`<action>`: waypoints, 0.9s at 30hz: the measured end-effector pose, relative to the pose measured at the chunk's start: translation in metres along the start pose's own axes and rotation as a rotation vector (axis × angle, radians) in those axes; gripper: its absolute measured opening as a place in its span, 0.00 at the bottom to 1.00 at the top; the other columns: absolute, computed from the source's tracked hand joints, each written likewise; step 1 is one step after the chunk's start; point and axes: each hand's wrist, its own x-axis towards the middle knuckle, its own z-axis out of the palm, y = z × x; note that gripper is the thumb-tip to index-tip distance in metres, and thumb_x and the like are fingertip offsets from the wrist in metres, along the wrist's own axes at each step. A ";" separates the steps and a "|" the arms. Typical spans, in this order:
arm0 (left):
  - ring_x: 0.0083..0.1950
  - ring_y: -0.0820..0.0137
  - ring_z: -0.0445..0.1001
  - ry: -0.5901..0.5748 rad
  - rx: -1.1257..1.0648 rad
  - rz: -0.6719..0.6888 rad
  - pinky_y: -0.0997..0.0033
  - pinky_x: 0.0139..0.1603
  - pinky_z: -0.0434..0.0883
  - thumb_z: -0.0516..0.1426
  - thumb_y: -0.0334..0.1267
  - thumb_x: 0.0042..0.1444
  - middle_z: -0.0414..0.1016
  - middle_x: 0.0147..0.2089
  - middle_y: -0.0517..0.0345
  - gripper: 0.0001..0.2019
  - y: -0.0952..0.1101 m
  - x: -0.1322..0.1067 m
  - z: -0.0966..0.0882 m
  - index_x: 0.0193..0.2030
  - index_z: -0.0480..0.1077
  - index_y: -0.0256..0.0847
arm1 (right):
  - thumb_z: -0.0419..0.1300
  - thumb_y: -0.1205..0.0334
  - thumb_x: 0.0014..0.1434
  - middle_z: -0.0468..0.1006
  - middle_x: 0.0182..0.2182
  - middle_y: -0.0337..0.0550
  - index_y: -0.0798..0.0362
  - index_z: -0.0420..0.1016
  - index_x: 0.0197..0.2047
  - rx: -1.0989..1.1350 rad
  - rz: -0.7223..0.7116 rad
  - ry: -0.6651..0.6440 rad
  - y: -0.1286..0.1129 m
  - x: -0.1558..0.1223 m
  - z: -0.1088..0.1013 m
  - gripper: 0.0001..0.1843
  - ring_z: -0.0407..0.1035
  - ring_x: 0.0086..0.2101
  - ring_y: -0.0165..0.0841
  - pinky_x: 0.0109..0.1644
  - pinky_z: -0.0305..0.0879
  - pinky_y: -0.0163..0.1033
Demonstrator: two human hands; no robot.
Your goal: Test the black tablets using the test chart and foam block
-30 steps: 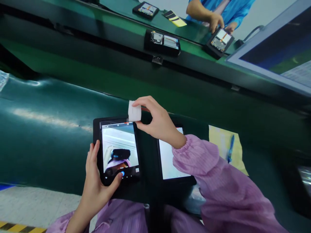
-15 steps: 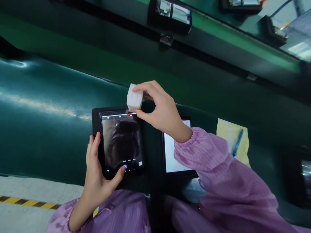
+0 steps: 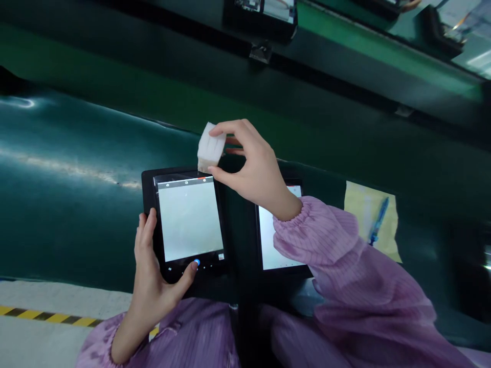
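Note:
A white foam block with a beige lower edge is pinched between the thumb and fingers of my right hand. It is held just above the top edge of a black-framed tablet. The tablet's screen shows a camera view, now pale and nearly blank. My left hand is open along the tablet's left side, fingers stretched by the edge. Its thumb lies at the blue button near the bottom of the screen. Right of this stands a second tablet with a white screen, partly hidden by my right wrist and sleeve.
A blue pen lies on a yellow paper to the right. Beyond the green work surface runs a raised green and black ledge with a black device tray. More devices and part of a person's hand show at the upper right.
The tablet screen has turned from a dark picture to a pale, bright one. My right hand has lifted and tilted the foam block slightly. My left hand stays in place.

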 end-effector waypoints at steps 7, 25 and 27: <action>0.85 0.43 0.34 0.014 0.010 0.015 0.30 0.81 0.41 0.70 0.44 0.57 0.40 0.85 0.51 0.56 0.001 0.001 0.001 0.83 0.38 0.55 | 0.67 0.71 0.61 0.72 0.59 0.42 0.43 0.68 0.58 0.024 -0.013 -0.018 0.002 -0.001 0.001 0.25 0.72 0.60 0.44 0.57 0.80 0.49; 0.85 0.45 0.29 -0.032 -0.088 0.026 0.30 0.82 0.39 0.66 0.45 0.62 0.38 0.86 0.56 0.52 -0.006 -0.001 -0.002 0.83 0.38 0.58 | 0.65 0.70 0.62 0.71 0.61 0.41 0.43 0.66 0.59 -0.021 -0.034 -0.014 0.001 -0.004 0.006 0.25 0.72 0.60 0.45 0.59 0.81 0.54; 0.85 0.43 0.27 -0.063 -0.061 0.003 0.28 0.81 0.37 0.66 0.46 0.62 0.35 0.86 0.57 0.52 -0.004 -0.001 -0.006 0.83 0.37 0.59 | 0.65 0.69 0.62 0.70 0.62 0.42 0.43 0.66 0.59 -0.019 -0.043 -0.017 0.002 -0.004 0.007 0.26 0.71 0.61 0.46 0.59 0.81 0.56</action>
